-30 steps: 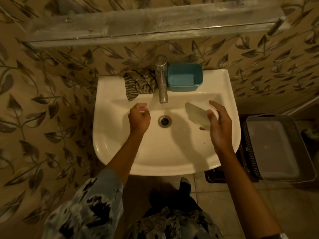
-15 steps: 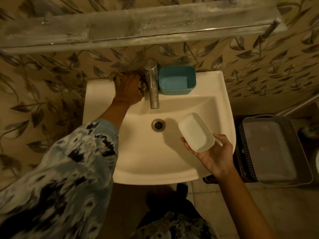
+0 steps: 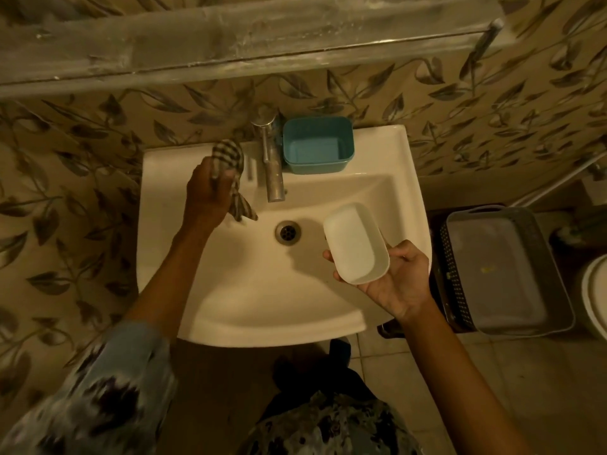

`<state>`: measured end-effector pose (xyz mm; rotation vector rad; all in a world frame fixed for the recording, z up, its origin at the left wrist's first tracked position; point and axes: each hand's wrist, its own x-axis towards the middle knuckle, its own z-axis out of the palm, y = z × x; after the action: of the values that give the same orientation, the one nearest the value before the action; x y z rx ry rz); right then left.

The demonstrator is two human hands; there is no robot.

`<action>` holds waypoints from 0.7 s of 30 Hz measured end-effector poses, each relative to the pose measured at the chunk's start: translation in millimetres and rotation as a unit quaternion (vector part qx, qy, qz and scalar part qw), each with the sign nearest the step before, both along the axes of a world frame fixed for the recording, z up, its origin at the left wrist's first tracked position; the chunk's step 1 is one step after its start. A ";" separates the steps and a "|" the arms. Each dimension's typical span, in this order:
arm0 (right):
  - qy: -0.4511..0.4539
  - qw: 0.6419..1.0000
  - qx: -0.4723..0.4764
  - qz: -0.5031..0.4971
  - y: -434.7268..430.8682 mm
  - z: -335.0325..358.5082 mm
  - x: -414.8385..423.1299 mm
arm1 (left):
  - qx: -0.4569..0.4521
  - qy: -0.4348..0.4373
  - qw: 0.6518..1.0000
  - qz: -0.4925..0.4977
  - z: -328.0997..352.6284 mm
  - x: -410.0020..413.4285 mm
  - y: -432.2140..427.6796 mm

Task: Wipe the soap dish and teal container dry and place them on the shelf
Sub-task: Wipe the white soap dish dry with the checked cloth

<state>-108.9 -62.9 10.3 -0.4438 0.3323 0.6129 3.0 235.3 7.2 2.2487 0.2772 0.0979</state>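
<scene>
Leaf-patterned wallpaper surrounds a white ceramic sink point(image 3: 230, 310). Over the basin, the left hand point(image 3: 207, 195) is clenched around a striped grey cloth point(image 3: 230, 159). The right hand point(image 3: 391, 284) cradles a white oval plastic soap dish point(image 3: 356, 244) on loosely spread fingers. Behind, a teal rectangular plastic container point(image 3: 318, 146) sits on the sink's rim, just beside the metal tap point(image 3: 271, 162). No readable writing.

One head cam only, looking steeply down from above at sink point(image 3: 262, 290) mid-frame, near; shelf point(image 3: 230, 37) running across frame top, floor showing at bottom.
</scene>
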 end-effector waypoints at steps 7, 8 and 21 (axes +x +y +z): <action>0.017 0.999 -0.027 0.020 11.2 8.0 5.0 | -0.204 -0.075 0.975 0.050 41.9 -81.9 -41.6; 0.012 0.999 -0.032 0.023 13.5 9.8 4.6 | -0.228 -0.083 0.969 0.046 44.7 -87.4 -48.8; -0.014 0.995 -0.097 0.006 24.6 17.7 -9.3 | -0.066 -0.054 0.989 -0.118 39.7 -111.0 -112.1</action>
<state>-118.2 -38.3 28.0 -0.6410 0.3635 0.5871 -107.9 123.2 47.0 2.1197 -0.0407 0.0727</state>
